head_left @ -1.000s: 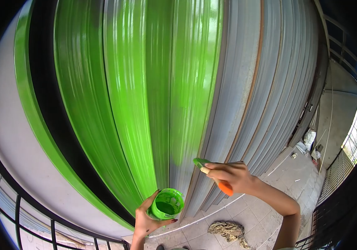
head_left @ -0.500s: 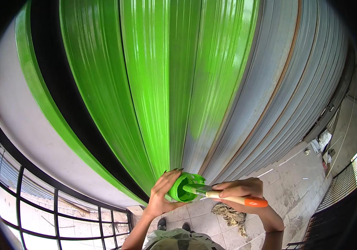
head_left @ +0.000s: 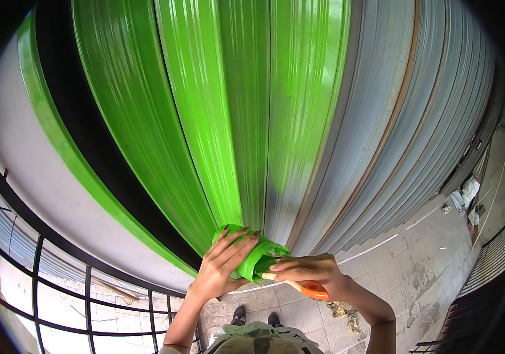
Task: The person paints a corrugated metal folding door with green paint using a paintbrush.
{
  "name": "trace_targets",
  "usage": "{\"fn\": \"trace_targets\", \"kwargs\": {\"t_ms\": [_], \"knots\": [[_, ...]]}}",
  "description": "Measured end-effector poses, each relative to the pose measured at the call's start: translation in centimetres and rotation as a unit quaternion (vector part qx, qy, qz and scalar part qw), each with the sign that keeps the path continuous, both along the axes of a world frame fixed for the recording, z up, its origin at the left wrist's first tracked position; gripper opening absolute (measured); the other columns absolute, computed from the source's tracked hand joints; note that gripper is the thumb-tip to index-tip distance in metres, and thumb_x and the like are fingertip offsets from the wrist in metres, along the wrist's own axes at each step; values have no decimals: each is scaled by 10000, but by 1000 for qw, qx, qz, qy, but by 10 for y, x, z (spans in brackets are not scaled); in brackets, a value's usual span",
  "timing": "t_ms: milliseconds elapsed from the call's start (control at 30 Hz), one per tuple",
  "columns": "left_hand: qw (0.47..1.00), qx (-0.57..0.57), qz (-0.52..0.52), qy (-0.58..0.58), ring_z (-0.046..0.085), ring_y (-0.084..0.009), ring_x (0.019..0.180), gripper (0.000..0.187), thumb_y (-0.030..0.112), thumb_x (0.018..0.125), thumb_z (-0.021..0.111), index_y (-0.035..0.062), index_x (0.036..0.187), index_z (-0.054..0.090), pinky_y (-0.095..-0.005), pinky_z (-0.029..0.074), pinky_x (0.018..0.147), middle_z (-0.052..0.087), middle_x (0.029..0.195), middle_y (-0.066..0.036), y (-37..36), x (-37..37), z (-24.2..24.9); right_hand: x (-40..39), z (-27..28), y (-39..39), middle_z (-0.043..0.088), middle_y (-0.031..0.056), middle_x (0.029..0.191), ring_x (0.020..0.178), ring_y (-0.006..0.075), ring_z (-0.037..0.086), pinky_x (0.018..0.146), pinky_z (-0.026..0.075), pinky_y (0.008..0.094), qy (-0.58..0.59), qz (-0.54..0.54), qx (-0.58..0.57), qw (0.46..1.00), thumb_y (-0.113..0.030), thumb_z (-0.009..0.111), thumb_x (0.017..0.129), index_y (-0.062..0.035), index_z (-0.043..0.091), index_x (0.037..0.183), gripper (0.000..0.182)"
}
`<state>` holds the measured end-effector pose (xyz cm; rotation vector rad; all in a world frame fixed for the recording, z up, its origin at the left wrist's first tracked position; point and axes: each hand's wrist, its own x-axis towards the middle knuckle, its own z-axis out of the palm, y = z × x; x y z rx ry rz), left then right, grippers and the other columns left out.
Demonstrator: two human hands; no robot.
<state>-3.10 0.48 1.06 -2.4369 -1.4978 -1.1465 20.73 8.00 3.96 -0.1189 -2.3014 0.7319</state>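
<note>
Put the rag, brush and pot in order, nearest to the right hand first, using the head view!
1. Brush: in the right hand.
2. Pot: just to its left, in the left hand.
3. Rag: down on the floor.

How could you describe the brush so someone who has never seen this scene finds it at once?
Start at the big ribbed wall, part green, part grey; by its lower edge, the left hand holds a tipped green can. At the can's mouth, the right hand grips the brush, whose orange handle end sets it apart from the can.
</note>
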Motion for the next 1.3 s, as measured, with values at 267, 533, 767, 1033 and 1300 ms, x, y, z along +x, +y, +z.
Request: {"fn": "trace_targets", "kwargs": {"t_ms": [267, 533, 767, 1033, 1300], "knots": [[999, -34, -23, 20, 501, -285, 1272, 940, 169, 501, 854, 67, 1368, 506, -513, 378, 1088, 559, 1347, -79, 0, 3, 11, -6, 2, 0, 710, 34, 1012, 833, 204, 709, 659, 590, 293, -62, 5, 11, 998, -27, 704, 789, -138, 664, 1048, 285], [998, -52, -36, -8, 524, -302, 1246, 902, 188, 542, 859, 50, 1361, 507, -506, 398, 1068, 569, 1330, -104, 2, 5, 13, -6, -2, 4, 722, 26, 967, 773, 204, 709, 643, 585, 288, -33, 1, -29, 999, -74, 726, 811, -116, 661, 1035, 237], [993, -70, 13, -98, 552, -328, 1202, 924, 234, 543, 901, 24, 1352, 506, -434, 440, 1033, 588, 1289, -158, 1, 8, 4, -3, -12, -1, 695, 82, 974, 851, 165, 709, 654, 583, 254, 127, -96, -125, 979, -32, 736, 826, 0, 616, 1009, 221], [983, -35, 118, -136, 569, -353, 1159, 915, 224, 531, 908, -37, 1311, 507, -423, 456, 1001, 595, 1252, -201, 5, 36, -20, -27, -36, -7, 635, 120, 964, 931, 213, 687, 790, 596, 289, 244, -96, -405, 876, 20, 706, 840, 49, 476, 1000, 282], [980, -34, 136, -139, 572, -359, 1157, 923, 216, 510, 919, -41, 1299, 515, -420, 449, 1000, 604, 1232, -203, 3, 42, -30, -20, -39, 2, 638, 116, 922, 855, 236, 700, 617, 643, 356, 215, -132, -591, 766, 76, 700, 792, -51, 431, 1019, 374]]}}
